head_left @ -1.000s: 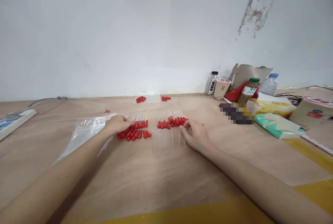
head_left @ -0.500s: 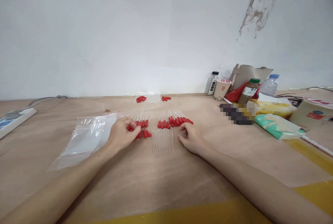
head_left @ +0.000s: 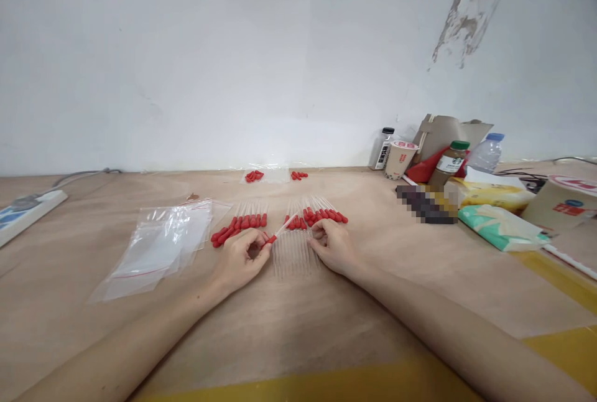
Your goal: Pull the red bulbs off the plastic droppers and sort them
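While the left hand (head_left: pixel 242 259) pinches a dropper (head_left: pixel 281 231) (red bulb nearest), its tube slants up-right toward the right hand (head_left: pixel 332 246), curled on clear tubes (head_left: pixel 293 256).

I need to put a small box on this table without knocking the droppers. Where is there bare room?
Bare wood lies near the table edge, between the two forearms, and left of the plastic bags up to the power strip. It is crowded around the left hand, right hand and droppers, and among the bottles and packets on the right.
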`<action>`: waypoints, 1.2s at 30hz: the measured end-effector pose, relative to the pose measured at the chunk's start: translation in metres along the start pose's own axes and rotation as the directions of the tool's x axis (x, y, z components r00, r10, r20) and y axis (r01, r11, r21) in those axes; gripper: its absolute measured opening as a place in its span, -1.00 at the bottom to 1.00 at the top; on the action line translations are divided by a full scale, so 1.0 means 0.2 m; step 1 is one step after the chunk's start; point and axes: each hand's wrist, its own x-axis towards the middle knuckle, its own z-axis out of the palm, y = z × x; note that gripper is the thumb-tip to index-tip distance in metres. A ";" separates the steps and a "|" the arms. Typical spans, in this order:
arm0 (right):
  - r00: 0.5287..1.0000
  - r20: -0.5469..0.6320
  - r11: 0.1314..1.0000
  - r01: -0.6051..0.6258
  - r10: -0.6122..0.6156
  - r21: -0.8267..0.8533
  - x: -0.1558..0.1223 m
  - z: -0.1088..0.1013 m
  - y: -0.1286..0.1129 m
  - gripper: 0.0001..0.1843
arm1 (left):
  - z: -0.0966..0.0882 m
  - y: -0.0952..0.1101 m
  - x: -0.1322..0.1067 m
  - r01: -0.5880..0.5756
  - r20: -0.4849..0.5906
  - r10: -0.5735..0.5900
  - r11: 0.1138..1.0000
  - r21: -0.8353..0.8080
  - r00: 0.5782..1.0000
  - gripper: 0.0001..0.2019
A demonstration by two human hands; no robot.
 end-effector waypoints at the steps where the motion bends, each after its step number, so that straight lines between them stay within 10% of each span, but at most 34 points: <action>1: 1.000 0.000 1.000 -0.013 0.013 0.019 0.00 0.00 0.01 -0.90 | 0.01 -0.01 -0.01 -0.021 -0.005 0.021 1.000 -0.021 1.000 -0.86; 13: 0.996 0.083 0.948 -0.010 -0.017 0.317 -0.04 -0.04 0.06 -0.49 | 0.01 -0.04 -0.04 -0.140 -0.043 0.139 0.990 -0.030 0.989 -0.95; 21: 0.973 0.061 0.958 0.209 -0.225 0.197 -0.03 -0.07 0.02 -0.71 | 0.02 -0.03 -0.03 -0.305 -0.032 0.305 0.952 0.022 0.952 -0.91; 28: 0.853 0.088 0.844 0.522 -0.514 -0.126 -0.07 -0.06 -0.07 -0.76 | 0.03 0.01 -0.03 -0.453 -0.054 0.461 0.884 0.115 0.886 -0.72; 36: 0.769 0.181 0.734 0.639 -0.613 -0.230 -0.10 -0.09 -0.11 -0.74 | 0.01 0.02 -0.04 -0.548 0.108 0.537 0.823 0.151 0.836 -0.93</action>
